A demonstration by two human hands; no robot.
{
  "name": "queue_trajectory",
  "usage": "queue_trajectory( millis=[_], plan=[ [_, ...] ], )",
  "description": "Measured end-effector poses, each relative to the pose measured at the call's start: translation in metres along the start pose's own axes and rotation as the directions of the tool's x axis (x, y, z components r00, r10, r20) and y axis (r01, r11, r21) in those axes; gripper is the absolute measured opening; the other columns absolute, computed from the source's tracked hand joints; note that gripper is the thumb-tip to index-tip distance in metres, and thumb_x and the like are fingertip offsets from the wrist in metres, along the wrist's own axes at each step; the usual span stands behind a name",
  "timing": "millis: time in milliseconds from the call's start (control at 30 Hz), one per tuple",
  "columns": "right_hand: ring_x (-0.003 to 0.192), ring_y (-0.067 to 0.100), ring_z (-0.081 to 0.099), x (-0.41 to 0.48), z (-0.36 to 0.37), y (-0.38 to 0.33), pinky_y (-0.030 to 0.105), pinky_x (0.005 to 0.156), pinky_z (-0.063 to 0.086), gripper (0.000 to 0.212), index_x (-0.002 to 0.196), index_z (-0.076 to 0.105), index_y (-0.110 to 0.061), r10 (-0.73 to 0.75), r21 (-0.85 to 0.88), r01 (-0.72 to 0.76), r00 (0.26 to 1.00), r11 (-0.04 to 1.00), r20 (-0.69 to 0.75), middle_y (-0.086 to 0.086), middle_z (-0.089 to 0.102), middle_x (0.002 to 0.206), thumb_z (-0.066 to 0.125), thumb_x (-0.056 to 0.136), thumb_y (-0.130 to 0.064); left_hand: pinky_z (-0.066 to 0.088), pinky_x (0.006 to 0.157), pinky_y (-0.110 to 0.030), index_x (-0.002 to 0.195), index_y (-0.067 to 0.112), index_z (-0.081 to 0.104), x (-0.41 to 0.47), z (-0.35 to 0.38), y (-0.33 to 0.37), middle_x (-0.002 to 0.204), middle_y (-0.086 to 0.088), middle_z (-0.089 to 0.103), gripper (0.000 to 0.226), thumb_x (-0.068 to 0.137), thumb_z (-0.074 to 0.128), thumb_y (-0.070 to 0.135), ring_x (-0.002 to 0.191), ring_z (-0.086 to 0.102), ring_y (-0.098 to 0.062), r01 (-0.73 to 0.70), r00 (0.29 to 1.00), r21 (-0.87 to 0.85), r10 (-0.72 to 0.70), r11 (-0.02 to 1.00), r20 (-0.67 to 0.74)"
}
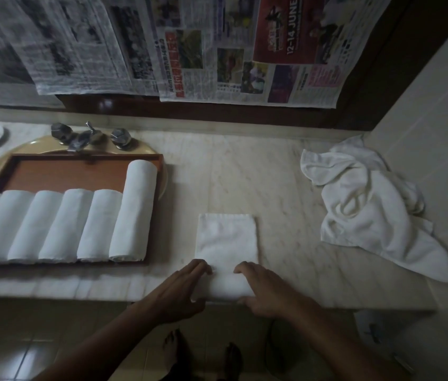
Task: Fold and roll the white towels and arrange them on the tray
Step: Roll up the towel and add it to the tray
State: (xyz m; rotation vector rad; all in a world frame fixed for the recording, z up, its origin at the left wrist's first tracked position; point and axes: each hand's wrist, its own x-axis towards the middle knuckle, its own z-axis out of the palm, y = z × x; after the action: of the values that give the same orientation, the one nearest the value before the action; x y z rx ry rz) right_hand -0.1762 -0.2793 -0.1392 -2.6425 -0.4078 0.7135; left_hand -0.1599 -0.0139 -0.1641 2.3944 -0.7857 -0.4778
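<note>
Bare feet [203,356] stand on the tiled floor below the edge of the pale marble worktop [245,174]. Just above them, the left hand [187,287] and right hand [261,290] grip the near end of a folded white towel [227,237]. That end is already turned into a short roll, and the fingers of both hands curl over its top with the thumbs on the near side. The rest of this towel lies flat on the worktop, stretching away from the person.

To the left, a brown rectangular wooden tray [66,171] rests over a yellowish sink basin [2,160] with metal taps [90,136]. Six rolled white towels [63,224] lie side by side in the tray, the rightmost reaching farther back than the others. A crumpled heap of white towels [368,204] lies well apart on the right of the worktop. Newspaper sheets [190,50] hang along the back wall.
</note>
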Motion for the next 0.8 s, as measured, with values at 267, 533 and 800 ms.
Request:
queue_trajectory(
  millis=[267, 533, 800],
  plan=[
    [0.132, 0.019, 0.039, 0.012, -0.003, 0.015, 0.035, 0.113, 0.033, 0.062, 0.151, 0.045, -0.031, 0.062, 0.039, -0.060, 0.997, 0.997, -0.049, -0.006, 0.041, 0.143, 0.055, 0.095, -0.057, 0.044, 0.102, -0.030, 0.140, 0.029, 0.059, 0.019, -0.021, -0.004, 0.130, 0.005, 0.056, 0.059, 0.085, 0.076, 0.042, 0.121, 0.048, -0.011, 0.168, 0.986, -0.073, -0.166, 0.983, 0.028],
    [0.135, 0.034, 0.049, -0.003, 0.046, -0.033, 0.061, 0.114, 0.037, 0.067, 0.145, 0.053, -0.019, -0.041, -0.180, -0.040, 0.904, 0.983, -0.425, 0.010, 0.053, 0.147, 0.059, 0.079, -0.019, 0.041, 0.087, -0.017, 0.138, 0.018, 0.064, 0.052, -0.051, 0.003, 0.133, -0.005, 0.066, 0.051, 0.094, 0.071, 0.041, 0.117, 0.058, -0.021, 0.230, 0.947, -0.018, -0.219, 0.973, 0.236],
    [0.153, 0.040, 0.023, 0.022, 0.041, -0.022, 0.064, 0.123, 0.015, 0.090, 0.164, 0.013, -0.017, 0.011, -0.267, -0.101, 0.948, 0.958, -0.317, 0.016, 0.024, 0.167, 0.058, 0.086, -0.019, 0.044, 0.106, -0.038, 0.146, 0.025, 0.051, 0.037, -0.024, 0.007, 0.142, 0.000, 0.053, 0.053, 0.098, 0.061, 0.044, 0.128, 0.050, -0.019, 0.248, 0.955, 0.076, -0.231, 0.966, -0.186]
  ],
)
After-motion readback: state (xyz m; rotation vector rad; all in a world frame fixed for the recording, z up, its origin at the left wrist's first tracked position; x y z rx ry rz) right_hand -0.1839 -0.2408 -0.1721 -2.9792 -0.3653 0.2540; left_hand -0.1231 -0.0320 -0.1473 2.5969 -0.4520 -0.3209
